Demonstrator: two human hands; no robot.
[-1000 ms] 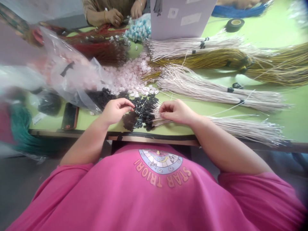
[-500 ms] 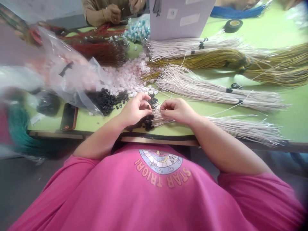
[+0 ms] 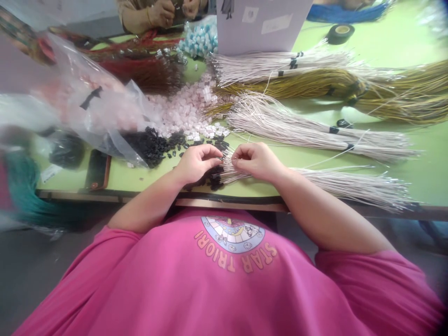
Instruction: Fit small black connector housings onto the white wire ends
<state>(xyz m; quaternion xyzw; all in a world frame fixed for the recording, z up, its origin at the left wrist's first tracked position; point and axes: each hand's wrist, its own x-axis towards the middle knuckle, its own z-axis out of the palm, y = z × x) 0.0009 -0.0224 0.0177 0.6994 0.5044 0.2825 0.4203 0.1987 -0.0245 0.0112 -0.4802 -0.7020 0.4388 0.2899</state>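
Observation:
My left hand [image 3: 199,163] is in a pinch, thumb and forefinger meeting around a small black connector housing that barely shows between the fingertips. Close by on the right, my right hand [image 3: 257,161] has its fingers closed; they appear to pinch the end of a white wire, mostly hidden. Beneath both hands lies a bundle of white wires [image 3: 343,183], its tips fanned out on the left. Black housings [image 3: 216,178] are piled under and beside my left hand, with a larger heap of black pieces [image 3: 154,145] farther left.
Pale pink-white connectors [image 3: 187,109] spread behind my hands. More white wires [image 3: 297,126] and yellow-green wires [image 3: 315,86] lie to the right. A clear plastic bag [image 3: 101,107], a phone [image 3: 98,169] and black tape [image 3: 340,33] are around. A co-worker's hands [image 3: 164,13] show across the table.
The fingertips of my left hand have closed together and shifted slightly right, with the black housing turned toward my right hand. My right hand stays nearly in place.

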